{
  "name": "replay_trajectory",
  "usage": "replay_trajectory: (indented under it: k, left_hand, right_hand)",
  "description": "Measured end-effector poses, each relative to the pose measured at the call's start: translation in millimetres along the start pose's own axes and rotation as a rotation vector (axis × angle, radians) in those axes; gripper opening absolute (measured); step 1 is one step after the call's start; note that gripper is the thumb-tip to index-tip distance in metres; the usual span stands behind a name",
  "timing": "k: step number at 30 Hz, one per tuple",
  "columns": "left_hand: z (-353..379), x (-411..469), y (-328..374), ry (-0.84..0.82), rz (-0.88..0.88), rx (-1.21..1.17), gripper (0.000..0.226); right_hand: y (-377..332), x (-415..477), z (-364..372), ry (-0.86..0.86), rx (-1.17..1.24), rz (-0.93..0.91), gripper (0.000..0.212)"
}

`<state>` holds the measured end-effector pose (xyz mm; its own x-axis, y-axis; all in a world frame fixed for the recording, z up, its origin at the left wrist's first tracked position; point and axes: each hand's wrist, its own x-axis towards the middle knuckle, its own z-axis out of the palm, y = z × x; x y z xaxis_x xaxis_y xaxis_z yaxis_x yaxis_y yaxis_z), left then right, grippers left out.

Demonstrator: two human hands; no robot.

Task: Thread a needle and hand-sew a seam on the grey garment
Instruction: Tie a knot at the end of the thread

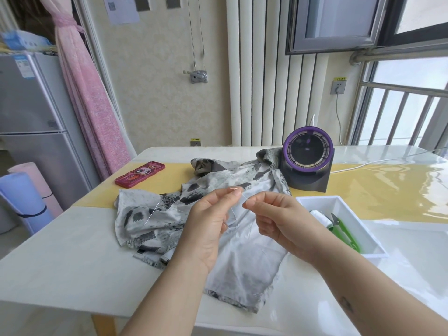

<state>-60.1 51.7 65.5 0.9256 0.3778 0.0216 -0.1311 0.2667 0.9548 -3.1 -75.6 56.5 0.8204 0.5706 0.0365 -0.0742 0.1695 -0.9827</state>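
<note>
The grey patterned garment (155,229) lies crumpled on the white table (72,258). Above its middle, my left hand (211,219) pinches a thin white thread (236,219) between thumb and forefinger. My right hand (278,219) pinches the same thread a few centimetres to the right. Loose thread hangs down between the hands. A thin needle (152,213) lies on the garment to the left, with thread trailing from it.
A white tray (339,202) at the right holds a white thread spool (321,218) and green snips (344,232). A purple and black fan (306,161) stands behind the garment. A red phone (140,174) lies at the back left.
</note>
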Motion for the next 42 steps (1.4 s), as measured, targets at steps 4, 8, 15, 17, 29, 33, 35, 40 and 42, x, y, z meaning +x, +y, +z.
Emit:
replay_trajectory:
  k: [4,8,15,17,29,33,35,40,42]
  left_hand:
    - [-2,1,1,0.008,-0.001,-0.003,0.005]
    - [-1,1,3,0.011,-0.004,-0.01,0.005]
    - [-1,3,2,0.019,-0.017,0.0,0.006]
    - [-2,3,2,0.019,-0.017,-0.007,0.008]
    - [-1,-2,1,-0.03,0.078,0.072,0.016]
    - [-1,-3,2,-0.041,0.107,0.115,0.004]
    - [-2,-3,3,-0.028,0.109,0.09,0.008]
    - [-4,-1,1,-0.026,0.057,0.043,0.012]
    - [-4,-1,-1,-0.036,0.043,0.049,0.012]
  right_hand:
    - [-2,0,0,0.007,-0.011,0.007,0.014]
    - [-2,0,0,0.018,-0.042,0.011,0.016]
    - [-2,0,-3,0.038,-0.089,0.017,0.016]
    - [-2,1,-4,0.043,-0.1,0.02,0.016]
    - [-18,1,-3,-0.102,0.04,0.08,0.048]
    - [-22,5,4,-0.188,0.044,0.114,0.029]
    - [-22,5,6,-0.186,0.032,0.12,0.016]
    - [-20,6,9,-0.11,0.075,0.047,0.012]
    - [-20,6,9,-0.091,0.07,0.024,0.012]
